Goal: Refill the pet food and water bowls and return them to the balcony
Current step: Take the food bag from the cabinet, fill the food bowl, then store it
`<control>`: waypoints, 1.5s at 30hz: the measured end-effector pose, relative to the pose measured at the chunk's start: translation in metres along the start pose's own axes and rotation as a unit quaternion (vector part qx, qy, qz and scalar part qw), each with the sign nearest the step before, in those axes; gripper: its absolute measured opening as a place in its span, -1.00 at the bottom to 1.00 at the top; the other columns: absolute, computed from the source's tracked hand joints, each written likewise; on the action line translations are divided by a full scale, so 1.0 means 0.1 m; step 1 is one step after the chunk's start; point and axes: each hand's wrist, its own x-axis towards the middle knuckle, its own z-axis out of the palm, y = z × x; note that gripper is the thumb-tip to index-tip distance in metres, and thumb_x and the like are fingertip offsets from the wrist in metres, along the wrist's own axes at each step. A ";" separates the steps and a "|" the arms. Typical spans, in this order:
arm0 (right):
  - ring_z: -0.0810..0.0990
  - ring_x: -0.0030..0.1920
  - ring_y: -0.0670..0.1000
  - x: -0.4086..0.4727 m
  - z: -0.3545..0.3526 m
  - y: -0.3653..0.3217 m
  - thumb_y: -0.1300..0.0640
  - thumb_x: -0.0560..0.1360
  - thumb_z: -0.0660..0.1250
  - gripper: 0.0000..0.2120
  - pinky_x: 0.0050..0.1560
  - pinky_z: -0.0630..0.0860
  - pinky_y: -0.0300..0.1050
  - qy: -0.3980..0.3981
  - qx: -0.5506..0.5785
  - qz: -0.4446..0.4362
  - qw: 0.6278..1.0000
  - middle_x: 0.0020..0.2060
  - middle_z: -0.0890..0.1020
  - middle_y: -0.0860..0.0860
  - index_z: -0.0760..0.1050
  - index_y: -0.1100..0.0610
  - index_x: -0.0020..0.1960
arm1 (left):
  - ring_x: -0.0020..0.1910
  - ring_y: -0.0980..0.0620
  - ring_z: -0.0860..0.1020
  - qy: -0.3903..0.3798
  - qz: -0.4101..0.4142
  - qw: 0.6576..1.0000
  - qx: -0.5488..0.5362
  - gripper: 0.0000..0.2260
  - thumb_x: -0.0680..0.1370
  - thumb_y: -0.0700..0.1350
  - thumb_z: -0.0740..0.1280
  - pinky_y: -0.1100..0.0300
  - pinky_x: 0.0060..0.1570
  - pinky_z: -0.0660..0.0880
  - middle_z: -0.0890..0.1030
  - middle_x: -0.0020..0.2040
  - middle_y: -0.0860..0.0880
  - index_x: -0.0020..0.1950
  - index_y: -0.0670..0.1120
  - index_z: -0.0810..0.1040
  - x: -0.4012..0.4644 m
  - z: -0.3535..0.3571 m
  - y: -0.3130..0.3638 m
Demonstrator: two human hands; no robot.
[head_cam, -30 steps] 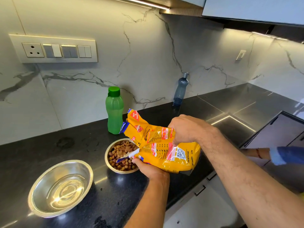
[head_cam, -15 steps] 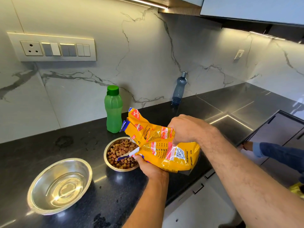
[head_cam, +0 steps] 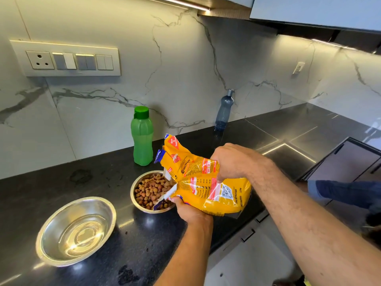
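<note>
A yellow pet food bag (head_cam: 208, 182) lies tilted over a small steel bowl (head_cam: 137, 203) that holds brown kibble (head_cam: 149, 189). Its torn mouth points left over the bowl. My right hand (head_cam: 233, 161) grips the bag from above at its middle. My left hand (head_cam: 188, 209) holds the lower edge near the opening. To the left on the black counter (head_cam: 61, 182) stands a larger steel bowl (head_cam: 77, 231) with some clear water in it.
A green bottle (head_cam: 142, 137) stands behind the food bowl against the marble wall. A grey-blue bottle (head_cam: 223, 110) leans further right. Another person's blue sleeve (head_cam: 346, 191) reaches in at the right near an open cabinet door (head_cam: 344, 162). The counter edge runs under my arms.
The bag and my hands have stayed over the food bowl almost unmoved. The other person's blue-sleeved arm at the right has moved further into view.
</note>
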 end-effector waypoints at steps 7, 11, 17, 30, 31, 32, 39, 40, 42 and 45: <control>0.62 -0.02 -0.03 -0.05 0.00 -0.04 -0.03 0.42 0.60 -0.77 0.04 0.62 0.04 -0.004 0.006 0.001 1.000 -0.07 0.64 -0.05 0.54 -0.06 -0.12 | -0.06 -0.13 0.72 -0.045 0.008 0.999 -0.001 -0.50 0.60 0.36 0.08 -0.02 0.00 0.56 0.74 0.02 -0.07 0.17 0.05 0.61 -0.04 -0.02 0.03; 0.56 -0.15 -0.07 -0.04 0.03 -0.02 -0.01 0.42 0.61 -0.68 -0.13 0.53 -0.05 0.004 0.001 -0.001 1.000 -0.21 0.56 -0.12 0.45 -0.06 -0.26 | -0.10 -0.14 0.70 0.004 -0.002 1.000 0.015 -0.57 0.64 0.26 0.15 -0.04 -0.03 0.57 0.75 -0.06 -0.08 0.13 -0.02 0.63 -0.01 -0.03 0.02; 0.58 -0.10 -0.07 -0.03 0.04 0.00 0.00 0.43 0.60 -0.68 -0.12 0.49 -0.07 0.001 0.007 -0.001 1.000 -0.19 0.56 -0.13 0.44 -0.08 -0.27 | 0.09 -0.20 0.63 0.007 -0.005 1.000 0.006 -0.58 0.65 0.22 0.16 -0.19 0.26 0.50 0.69 0.13 -0.13 0.19 -0.06 0.61 0.03 -0.04 0.00; 0.59 -0.02 -0.03 -0.03 0.12 0.03 -0.03 0.43 0.59 -0.66 -0.27 0.38 -0.15 0.016 0.019 -0.016 1.000 -0.20 0.53 -0.14 0.42 -0.08 -0.27 | 0.04 -0.14 0.66 -0.050 0.024 0.998 -0.005 -0.52 0.60 0.34 0.14 -0.02 0.00 0.56 0.74 0.03 -0.06 0.21 0.03 0.61 -0.02 -0.07 0.07; 0.60 -0.02 -0.03 -0.04 0.12 0.04 -0.03 0.43 0.59 -0.67 -0.26 0.39 -0.15 0.017 0.021 -0.017 0.999 -0.20 0.54 -0.14 0.43 -0.08 -0.27 | 0.04 -0.14 0.66 -0.048 0.027 0.998 -0.003 -0.52 0.60 0.34 0.15 -0.02 0.00 0.56 0.74 0.04 -0.06 0.23 0.02 0.60 -0.02 -0.07 0.07; 0.61 -0.05 -0.05 -0.04 0.13 0.05 -0.03 0.43 0.59 -0.68 -0.25 0.41 -0.14 0.017 0.025 -0.017 0.999 -0.21 0.55 -0.14 0.44 -0.07 -0.27 | 0.02 -0.14 0.67 -0.047 0.030 0.998 0.000 -0.52 0.60 0.33 0.15 -0.02 -0.01 0.56 0.74 0.04 -0.07 0.24 0.02 0.60 -0.01 -0.08 0.07; 0.60 -0.21 -0.06 -0.15 0.39 0.25 -0.10 0.35 0.63 -0.65 -0.37 0.36 -0.13 0.078 0.070 -0.001 0.994 -0.32 0.58 -0.10 0.54 0.08 -0.28 | -0.10 -0.11 0.73 -0.077 0.024 0.996 0.029 -0.53 0.60 0.32 0.15 0.00 -0.09 0.59 0.74 0.04 -0.10 0.18 0.01 0.62 -0.02 -0.14 0.08; 0.61 -0.22 -0.06 -0.17 0.46 0.29 -0.11 0.34 0.63 -0.65 -0.37 0.37 -0.13 0.083 0.083 0.003 0.993 -0.33 0.59 -0.09 0.55 0.10 -0.27 | -0.10 -0.12 0.73 -0.079 0.022 0.996 0.034 -0.54 0.60 0.31 0.16 0.00 -0.09 0.59 0.74 0.03 -0.10 0.18 0.01 0.63 -0.02 -0.15 0.09; 0.59 -0.31 -0.14 -0.23 0.57 0.39 -0.10 0.35 0.63 -0.66 -0.36 0.42 -0.13 0.081 0.119 0.016 0.989 -0.35 0.62 -0.09 0.58 0.11 -0.24 | -0.07 -0.15 0.71 -0.080 0.020 0.996 0.044 -0.54 0.60 0.29 0.18 -0.06 0.00 0.57 0.73 0.05 -0.13 0.21 -0.01 0.62 -0.02 -0.18 0.09; 0.60 -0.29 -0.18 -0.26 0.71 0.46 -0.07 0.38 0.62 -0.73 -0.23 0.57 -0.08 0.068 0.166 0.025 0.984 -0.29 0.69 -0.09 0.63 0.09 -0.20 | -0.05 -0.17 0.71 -0.081 0.019 0.995 0.059 -0.55 0.59 0.27 0.21 -0.10 0.05 0.56 0.73 0.06 -0.15 0.21 -0.03 0.63 -0.03 -0.22 0.12</control>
